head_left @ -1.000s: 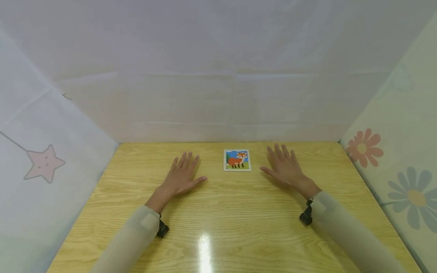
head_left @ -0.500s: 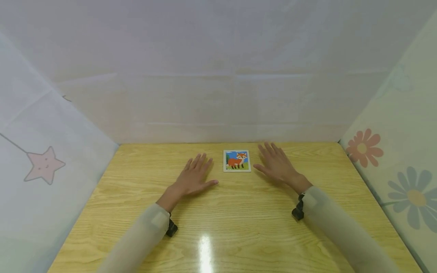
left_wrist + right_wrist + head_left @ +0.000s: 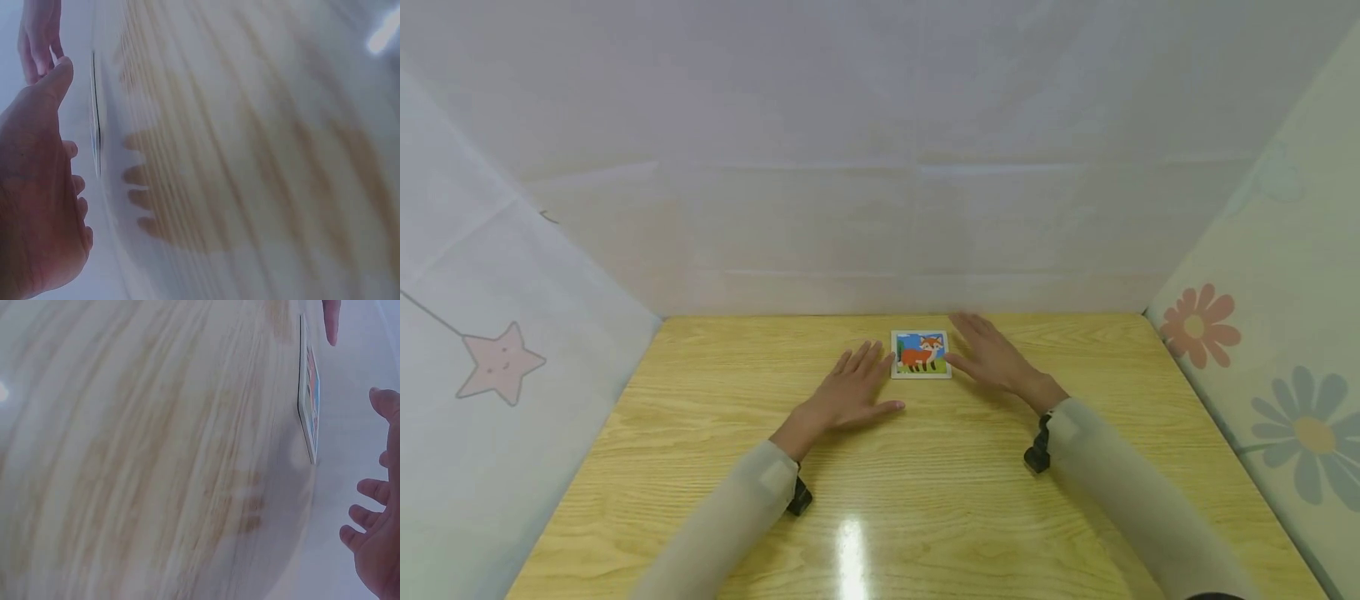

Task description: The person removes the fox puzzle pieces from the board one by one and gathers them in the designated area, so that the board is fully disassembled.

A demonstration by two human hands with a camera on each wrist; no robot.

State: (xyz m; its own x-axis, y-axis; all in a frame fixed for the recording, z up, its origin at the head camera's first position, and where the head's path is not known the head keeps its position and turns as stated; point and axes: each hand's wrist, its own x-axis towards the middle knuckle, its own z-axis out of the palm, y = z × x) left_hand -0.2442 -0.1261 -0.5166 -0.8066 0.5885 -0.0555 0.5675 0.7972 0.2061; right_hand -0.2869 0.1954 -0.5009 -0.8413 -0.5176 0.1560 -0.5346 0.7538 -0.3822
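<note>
A square fox picture with a white border lies flat near the table's back edge. Edge-on, its thin white rim shows in the right wrist view. My left hand hovers at its left, fingers extended and thumb spread; one fingertip overlaps the picture's left edge in the head view. On the other side is my right hand, fingers extended, its thumb tip over the right edge. Both hands appear raised off the tabletop in the wrist views, and neither holds anything. Whether a finger touches the picture I cannot tell.
The wood-grain table reflects a bright light near its front. A pale cloth wall rises right behind it. Side cloths carry a pink star at left and printed flowers at right. A black camera sits on the right wrist.
Both hands have moved inward toward the fox picture, the left hand rightward and the right hand leftward. The picture has stayed in place.
</note>
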